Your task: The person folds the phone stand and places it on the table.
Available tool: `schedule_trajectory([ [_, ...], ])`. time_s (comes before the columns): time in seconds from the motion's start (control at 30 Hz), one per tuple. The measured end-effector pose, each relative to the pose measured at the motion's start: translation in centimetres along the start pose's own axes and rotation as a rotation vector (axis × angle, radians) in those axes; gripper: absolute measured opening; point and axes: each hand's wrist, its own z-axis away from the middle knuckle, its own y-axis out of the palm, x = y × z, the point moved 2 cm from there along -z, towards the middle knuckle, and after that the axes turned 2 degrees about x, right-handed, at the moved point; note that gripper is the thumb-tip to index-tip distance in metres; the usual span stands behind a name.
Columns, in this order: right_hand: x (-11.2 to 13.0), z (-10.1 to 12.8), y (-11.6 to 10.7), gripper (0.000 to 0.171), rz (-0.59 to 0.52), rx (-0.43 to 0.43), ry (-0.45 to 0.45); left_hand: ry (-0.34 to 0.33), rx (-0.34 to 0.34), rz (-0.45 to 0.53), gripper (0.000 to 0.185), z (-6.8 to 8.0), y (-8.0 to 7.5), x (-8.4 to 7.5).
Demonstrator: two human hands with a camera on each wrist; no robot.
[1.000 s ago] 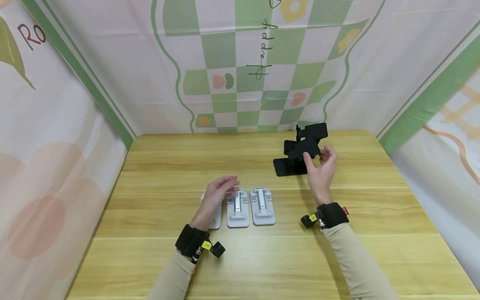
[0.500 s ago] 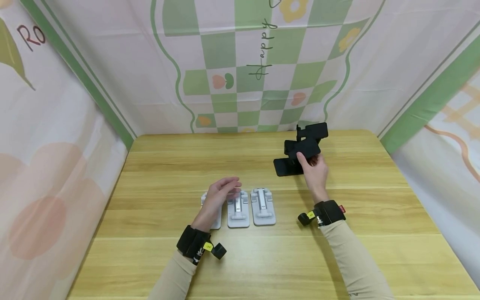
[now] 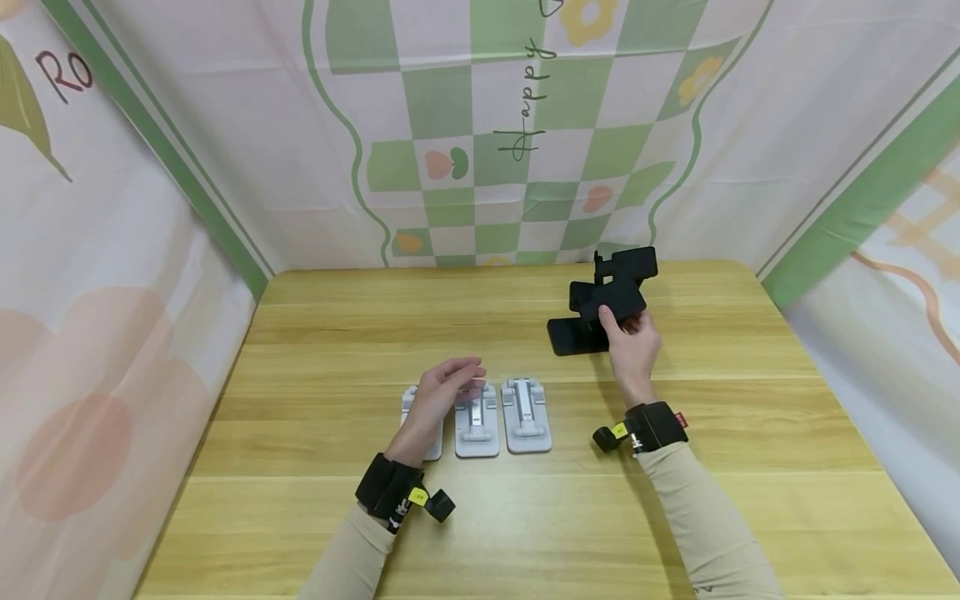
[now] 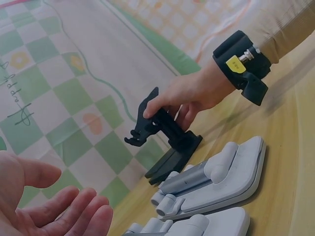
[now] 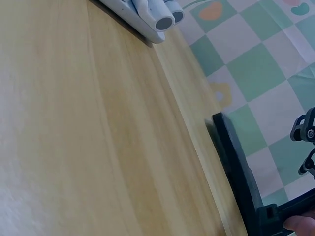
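A black folding phone stand (image 3: 603, 302) stands unfolded at the back right of the wooden table (image 3: 315, 333). My right hand (image 3: 628, 333) grips its upper arm, thumb on the front face; the stand (image 4: 165, 137) and the hand (image 4: 189, 96) also show in the left wrist view, and the stand's base (image 5: 241, 179) in the right wrist view. Three folded white stands lie side by side near the table's middle: left one (image 3: 429, 429) partly hidden, middle (image 3: 476, 423), right (image 3: 527, 414). My left hand (image 3: 442, 390) hovers above the left and middle ones, fingers relaxed, holding nothing.
Printed cloth walls with green checks (image 3: 517, 142) close in the table at the back and both sides. Bare wood stretches along the front edge (image 3: 540, 533) and the left side (image 3: 300, 392).
My right hand moved in from beside the black stand and closed its fingers on the stand's upper arm. The left hand barely shifted over the white stands.
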Motion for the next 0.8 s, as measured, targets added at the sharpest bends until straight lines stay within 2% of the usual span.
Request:
schedule_trajectory([
  [0.2, 0.4, 0.3, 0.1, 0.054, -0.084, -0.042, -0.034, -0.009, 0.000, -0.006, 0.040, 0.1, 0.0, 0.0],
  [0.37, 1.3, 0.7, 0.0, 0.048, -0.160, -0.043, -0.052, -0.018, -0.002, -0.015, 0.039, 0.2, 0.1, 0.0],
  [0.5, 2.7, 1.2, 0.0, 0.044, -0.182, -0.009, -0.081, -0.016, 0.006, -0.021, 0.039, 0.3, 0.1, 0.0],
  [0.8, 6.6, 3.2, 0.7, 0.033, -0.237, 0.094, -0.212, -0.012, 0.042, 0.023, 0.045, 0.4, 0.3, 0.0],
])
